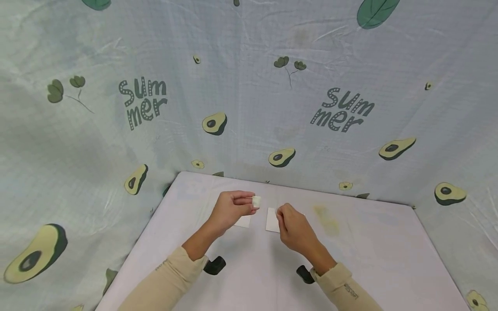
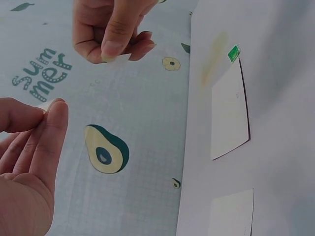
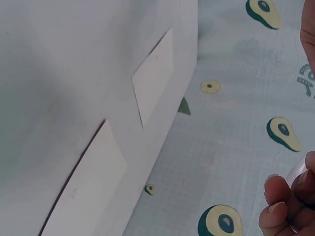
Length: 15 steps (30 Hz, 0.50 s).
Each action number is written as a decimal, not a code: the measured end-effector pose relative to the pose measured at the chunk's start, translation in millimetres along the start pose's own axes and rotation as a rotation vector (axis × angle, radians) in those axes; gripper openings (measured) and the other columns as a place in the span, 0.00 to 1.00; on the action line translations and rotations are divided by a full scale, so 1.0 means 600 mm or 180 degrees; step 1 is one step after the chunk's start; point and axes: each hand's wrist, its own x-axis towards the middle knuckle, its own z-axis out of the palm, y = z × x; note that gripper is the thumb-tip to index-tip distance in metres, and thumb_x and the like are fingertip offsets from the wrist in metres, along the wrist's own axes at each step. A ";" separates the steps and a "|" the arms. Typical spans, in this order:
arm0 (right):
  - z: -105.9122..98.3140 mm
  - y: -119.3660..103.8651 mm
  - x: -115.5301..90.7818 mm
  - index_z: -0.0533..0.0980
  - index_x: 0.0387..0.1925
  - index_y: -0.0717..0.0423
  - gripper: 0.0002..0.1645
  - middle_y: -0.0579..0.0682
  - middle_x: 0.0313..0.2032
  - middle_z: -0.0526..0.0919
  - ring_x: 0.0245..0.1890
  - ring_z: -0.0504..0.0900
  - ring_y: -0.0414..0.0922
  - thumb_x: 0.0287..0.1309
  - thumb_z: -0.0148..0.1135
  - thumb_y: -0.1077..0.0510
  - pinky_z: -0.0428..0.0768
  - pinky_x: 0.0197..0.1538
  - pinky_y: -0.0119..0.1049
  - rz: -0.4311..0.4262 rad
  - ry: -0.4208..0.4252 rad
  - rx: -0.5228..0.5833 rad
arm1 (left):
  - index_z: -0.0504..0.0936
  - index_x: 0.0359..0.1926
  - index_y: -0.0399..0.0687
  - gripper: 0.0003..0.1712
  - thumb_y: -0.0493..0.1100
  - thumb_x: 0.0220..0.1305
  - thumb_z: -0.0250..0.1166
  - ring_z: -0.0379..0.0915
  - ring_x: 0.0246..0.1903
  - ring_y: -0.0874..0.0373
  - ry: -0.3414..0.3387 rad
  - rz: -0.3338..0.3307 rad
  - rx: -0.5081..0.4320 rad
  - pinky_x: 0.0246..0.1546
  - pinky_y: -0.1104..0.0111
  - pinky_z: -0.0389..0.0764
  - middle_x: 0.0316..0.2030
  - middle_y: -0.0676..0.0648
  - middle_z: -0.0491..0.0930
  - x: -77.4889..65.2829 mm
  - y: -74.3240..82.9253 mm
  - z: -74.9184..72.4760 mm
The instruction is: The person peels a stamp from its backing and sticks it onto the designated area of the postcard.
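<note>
My left hand (image 1: 230,209) pinches a small white square piece (image 1: 256,201) between fingertips and thumb, above the table. To its right, my right hand (image 1: 295,226) has its fingers curled, and in the left wrist view its thumb pinches a small thin whitish piece (image 2: 119,60). That piece looks partly see-through in the right wrist view; whether it is film or paper I cannot tell. Below the hands lie two white cards, the left card (image 1: 243,221) partly behind my left hand and the right card (image 1: 272,221) partly behind my right.
Beside one card's corner lies a small green square (image 2: 234,53). The white table (image 1: 373,246) has a yellowish stain (image 1: 326,218). A hanging cloth (image 1: 241,142) printed with avocados surrounds its back and sides. Black devices sit by the left wrist (image 1: 215,265) and right wrist (image 1: 305,274).
</note>
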 end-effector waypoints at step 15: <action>0.028 -0.012 -0.045 0.68 0.35 0.55 0.12 0.43 0.29 0.68 0.26 0.60 0.33 0.67 0.62 0.70 0.66 0.29 0.24 0.0155 -0.0555 0.0222 | 0.81 0.62 0.31 0.22 0.27 0.68 0.63 0.90 0.47 0.41 -0.0027 0.0079 -0.0023 0.48 0.60 0.90 0.53 0.29 0.85 -0.008 0.010 -0.024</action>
